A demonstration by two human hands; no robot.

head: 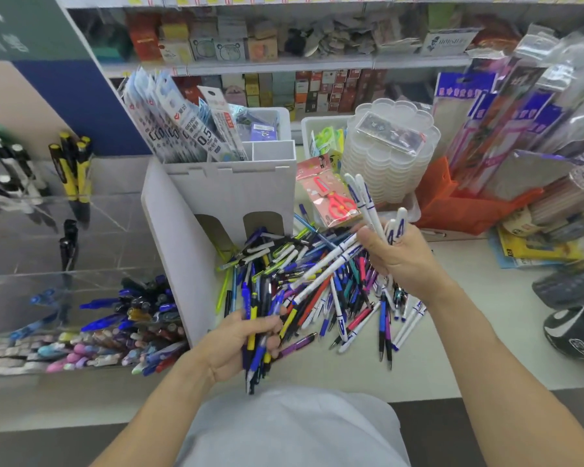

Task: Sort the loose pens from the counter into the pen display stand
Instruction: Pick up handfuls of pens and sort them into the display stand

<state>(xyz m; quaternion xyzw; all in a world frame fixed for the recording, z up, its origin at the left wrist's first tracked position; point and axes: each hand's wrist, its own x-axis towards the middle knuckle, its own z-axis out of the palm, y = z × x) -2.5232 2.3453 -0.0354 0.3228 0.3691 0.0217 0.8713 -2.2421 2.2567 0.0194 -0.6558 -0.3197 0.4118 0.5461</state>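
Head view looks down on a pale shop counter (469,348) where a wide heap of loose ballpoint pens (317,278), blue, white, green, red and purple, lies spread between both hands. The left hand (240,345) hangs low over the near edge of the heap, palm up, its fingers curled round a bundle of dark blue and yellow-banded pens (255,345) that pokes out both above and below the fist. The right hand (398,257) is raised over the right side of the heap, fingers and thumb closed on a fan of white pens with blue markings (368,210); some of their capped ends point up and away, one long one slants down-left across the pile. Left of the heap stands a clear tiered acrylic pen display stand (48,271), its lower trays already holding blue, dark and pastel pens, with yellow-and-black pens upright in an upper tier. Between stand and heap sits a white cardboard display box (230,190) filled with packaged refills. A pink card holding red child scissors (331,197) lies behind the pile, beside a stack of clear scalloped plastic trays (391,153).
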